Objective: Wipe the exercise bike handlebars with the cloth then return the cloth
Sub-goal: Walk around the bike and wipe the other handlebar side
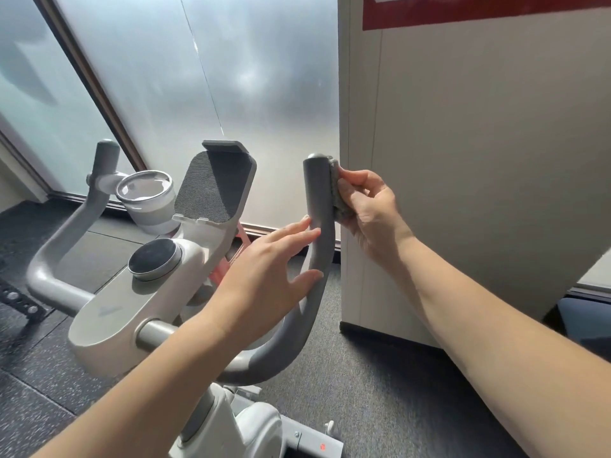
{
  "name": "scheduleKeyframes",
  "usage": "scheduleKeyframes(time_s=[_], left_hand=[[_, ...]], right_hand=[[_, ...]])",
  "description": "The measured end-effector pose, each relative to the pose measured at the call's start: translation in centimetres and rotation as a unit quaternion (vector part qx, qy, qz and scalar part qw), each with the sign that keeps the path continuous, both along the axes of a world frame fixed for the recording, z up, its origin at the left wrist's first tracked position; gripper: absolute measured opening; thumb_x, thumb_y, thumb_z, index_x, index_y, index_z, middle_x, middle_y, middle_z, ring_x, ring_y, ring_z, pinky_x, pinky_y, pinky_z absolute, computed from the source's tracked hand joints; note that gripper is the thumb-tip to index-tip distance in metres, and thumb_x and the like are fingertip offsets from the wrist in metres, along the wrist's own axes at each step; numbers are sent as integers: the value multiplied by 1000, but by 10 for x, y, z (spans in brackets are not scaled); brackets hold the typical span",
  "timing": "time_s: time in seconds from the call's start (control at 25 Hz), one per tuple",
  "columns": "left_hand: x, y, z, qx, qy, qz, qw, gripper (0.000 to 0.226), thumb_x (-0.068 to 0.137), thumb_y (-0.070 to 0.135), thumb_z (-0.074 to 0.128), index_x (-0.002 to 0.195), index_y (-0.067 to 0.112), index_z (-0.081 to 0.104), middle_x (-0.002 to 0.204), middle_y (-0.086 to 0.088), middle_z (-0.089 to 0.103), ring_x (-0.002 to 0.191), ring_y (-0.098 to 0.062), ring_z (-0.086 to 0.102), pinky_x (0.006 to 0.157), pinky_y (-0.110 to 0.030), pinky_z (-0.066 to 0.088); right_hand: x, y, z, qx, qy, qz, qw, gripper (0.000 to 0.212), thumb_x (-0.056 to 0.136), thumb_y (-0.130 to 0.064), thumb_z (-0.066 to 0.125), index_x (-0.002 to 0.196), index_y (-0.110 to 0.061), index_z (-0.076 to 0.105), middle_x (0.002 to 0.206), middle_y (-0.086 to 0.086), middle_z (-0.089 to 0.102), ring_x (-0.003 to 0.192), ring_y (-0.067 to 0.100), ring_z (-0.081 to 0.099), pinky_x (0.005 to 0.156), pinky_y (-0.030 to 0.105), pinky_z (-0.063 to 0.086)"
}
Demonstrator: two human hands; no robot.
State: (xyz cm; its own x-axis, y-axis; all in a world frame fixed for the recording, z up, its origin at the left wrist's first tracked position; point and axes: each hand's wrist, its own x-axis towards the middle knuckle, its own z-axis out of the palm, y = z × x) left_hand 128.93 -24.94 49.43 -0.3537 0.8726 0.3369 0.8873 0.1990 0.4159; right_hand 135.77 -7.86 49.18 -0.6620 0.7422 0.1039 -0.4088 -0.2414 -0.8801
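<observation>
— Where are the fingers just now?

— The right hand (367, 206) has its fingers (352, 176) curled round a small grey cloth (336, 190) and presses it flat against the outer side of the right handlebar (318, 206), just under the rounded tip. The left hand (264, 276) is loose and grasps nothing — its straight fingers (305, 226) only touch the inner side of the same bar, lower down, where it begins to bend.

— So which step is that?

— The wiping itself, I'd judge, and at the upper end of the right bar. The left hand looks to be steadying the bar while the cloth works.

— And the rest of the bike?

— The left handlebar (99, 196) stands well apart on the far side of the console (139, 292), with a cup holder (148, 196) beside it and a tablet rest (215, 186) between the two bars. Nothing is on that bar.

— What does the next move call for?

— Drawing the cloth down along the curve toward the stem with steady pressure, turning it round the tube so the inner face is covered too. The white cabinet (479, 160) stands just beside the bar's tip, so the right hand has little room on that side. After that the left bar, then the cloth goes back — where it belongs I cannot tell from here.
</observation>
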Motion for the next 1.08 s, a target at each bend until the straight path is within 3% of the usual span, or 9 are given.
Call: scheduleKeyframes(time_s=[0.16,0.28,0.4,0.52,0.6,0.72,0.8,0.96,1.08], left_hand=[[0,-6,-4,10,12,-5,1000,49,81,34,69,128,32,56,135,16,52,124,-1,46,107,-27,37],[0,-15,-1,-1,29,-11,1000,44,79,34,71,122,31,62,125,15,61,116,-3,53,101,-26,41],[0,-26,-1,-12,38,-22,999,45,78,35,72,122,30,62,123,13,63,115,-8,56,101,-30,43],[-1,-34,-5,-24,33,-34,999,47,79,40,70,124,31,60,124,12,62,116,-9,56,100,-27,42],[-3,-40,-6,-31,26,-44,998,49,79,42,69,126,31,58,124,12,63,113,-8,56,96,-21,40],[-3,-49,-5,-42,5,-54,998,48,78,40,71,124,33,60,115,16,64,88,5,50,84,-12,34],[-5,-55,-3,-53,-7,-59,997,45,76,38,72,120,34,61,106,21,63,78,10,46,82,-13,36],[-9,-66,-5,-62,-13,-91,994,46,76,39,72,121,36,60,106,23,66,93,8,54,87,-20,44],[-13,-76,-9,-62,-15,-106,992,42,76,39,73,116,41,61,95,25,67,81,14,51,76,-13,37]], right_hand=[[27,-20,-36,12,-31,27,999,10,92,-10,55,98,-17,53,94,9,62,85,27,61,72,41,57],[12,-5,-20,44,-36,-4,998,30,92,-14,57,120,-20,49,111,14,58,88,22,63,66,35,58],[-6,6,1,32,-27,-26,999,34,94,-10,54,127,-8,53,118,11,61,90,18,63,73,31,58],[11,-11,-18,21,-30,-24,999,32,92,-9,56,124,-8,55,113,10,64,92,20,64,76,34,57],[33,-36,-46,2,-52,-19,998,28,92,-8,55,120,-11,55,104,11,64,85,21,64,70,35,56],[44,-57,-60,-41,-60,-18,997,28,89,-8,58,117,-7,56,97,18,61,72,25,61,56,33,56],[34,-52,-48,-33,-53,-54,997,32,88,-11,61,118,-4,56,101,19,61,73,27,61,55,35,55],[26,-52,-28,-20,-49,-104,993,12,88,-12,62,100,-12,58,90,7,65,63,16,63,47,30,51],[46,-92,-48,-51,-72,-108,990,10,90,-6,58,96,-13,54,83,4,64,56,12,62,45,29,52]])
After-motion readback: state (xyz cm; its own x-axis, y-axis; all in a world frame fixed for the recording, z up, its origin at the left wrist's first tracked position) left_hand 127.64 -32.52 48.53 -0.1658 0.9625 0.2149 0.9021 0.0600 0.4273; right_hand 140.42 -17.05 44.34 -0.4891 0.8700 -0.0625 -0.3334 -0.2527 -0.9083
